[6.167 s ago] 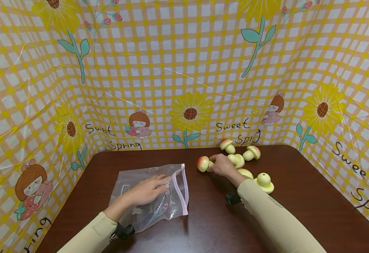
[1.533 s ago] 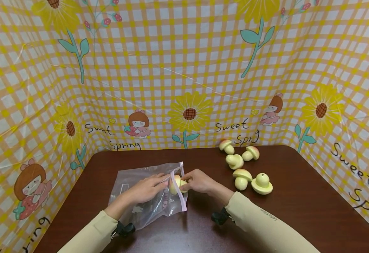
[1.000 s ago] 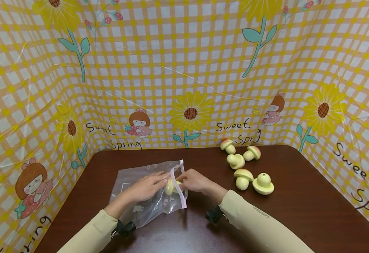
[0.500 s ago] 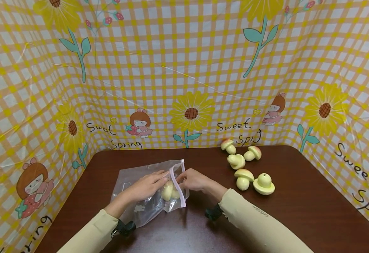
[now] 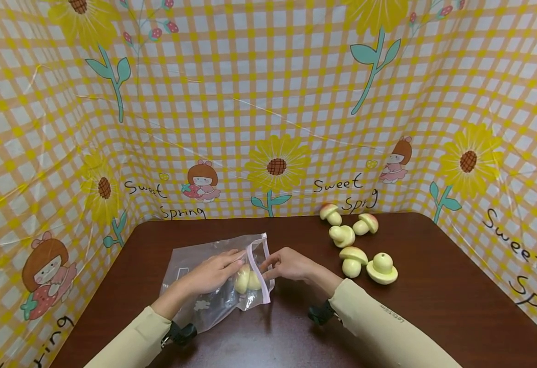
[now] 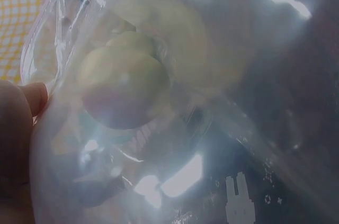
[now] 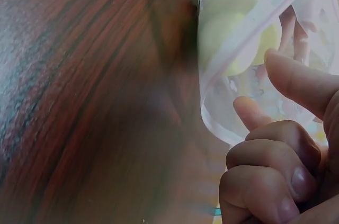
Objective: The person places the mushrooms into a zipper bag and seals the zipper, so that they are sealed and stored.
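A clear zip bag (image 5: 183, 259) with a pale pink zip strip (image 5: 266, 294) lies on the table, its mouth gaping to the right. Just inside the mouth sits a yellow-green toy mushroom (image 5: 242, 282), seen through the film. My left hand (image 5: 213, 273) lies over the bag's upper side and pinches the film near the mouth; the fingertips are partly hidden. At the mouth is my right hand (image 5: 291, 265), thumb and index finger spread apart and the other fingers curled, with nothing between them. In the right wrist view, the mushroom (image 7: 228, 33) is apart from those fingertips.
Several more toy mushrooms stand or lie to the right: one upside down (image 5: 382, 269), one upright (image 5: 353, 260) beside it, and a group (image 5: 342, 236) toward the back edge. The dark wooden table (image 5: 259, 342) is walled by a checked cloth (image 5: 231, 128).
My right hand has carried a mushroom from the right-hand group leftward into the bag's mouth and let it go. It has since drawn back slightly. The left hand has stayed on the bag.
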A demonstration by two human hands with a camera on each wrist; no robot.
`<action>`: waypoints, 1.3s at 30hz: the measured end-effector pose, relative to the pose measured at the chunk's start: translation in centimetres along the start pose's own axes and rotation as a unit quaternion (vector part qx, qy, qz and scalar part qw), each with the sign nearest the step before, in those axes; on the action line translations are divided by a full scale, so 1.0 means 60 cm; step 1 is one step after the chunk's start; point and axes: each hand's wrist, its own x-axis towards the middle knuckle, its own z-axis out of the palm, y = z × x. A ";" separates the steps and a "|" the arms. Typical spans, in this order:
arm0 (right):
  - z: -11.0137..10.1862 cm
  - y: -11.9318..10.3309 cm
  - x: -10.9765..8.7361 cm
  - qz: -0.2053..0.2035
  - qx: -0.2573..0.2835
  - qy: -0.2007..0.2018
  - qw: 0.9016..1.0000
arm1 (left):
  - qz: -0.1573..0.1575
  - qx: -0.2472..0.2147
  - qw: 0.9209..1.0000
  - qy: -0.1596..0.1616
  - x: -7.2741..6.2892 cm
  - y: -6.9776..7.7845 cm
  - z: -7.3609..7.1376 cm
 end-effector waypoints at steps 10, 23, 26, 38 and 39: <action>-0.025 0.010 -0.026 -0.007 -0.007 0.027 1.000 | 0.007 0.001 1.000 0.006 -0.002 0.000 0.000; -0.057 0.025 -0.069 0.010 0.000 0.056 0.998 | 0.011 0.005 1.000 0.001 -0.003 -0.002 0.003; -0.061 0.026 -0.075 0.011 0.001 0.064 0.998 | 0.010 0.004 1.000 -0.001 -0.002 -0.003 0.003; -0.088 0.031 -0.104 0.012 -0.017 0.093 0.995 | 0.008 0.002 1.000 0.000 -0.002 -0.008 0.004; -0.091 0.032 -0.107 0.011 -0.018 0.092 0.996 | 0.008 0.002 1.000 0.001 -0.002 -0.008 0.005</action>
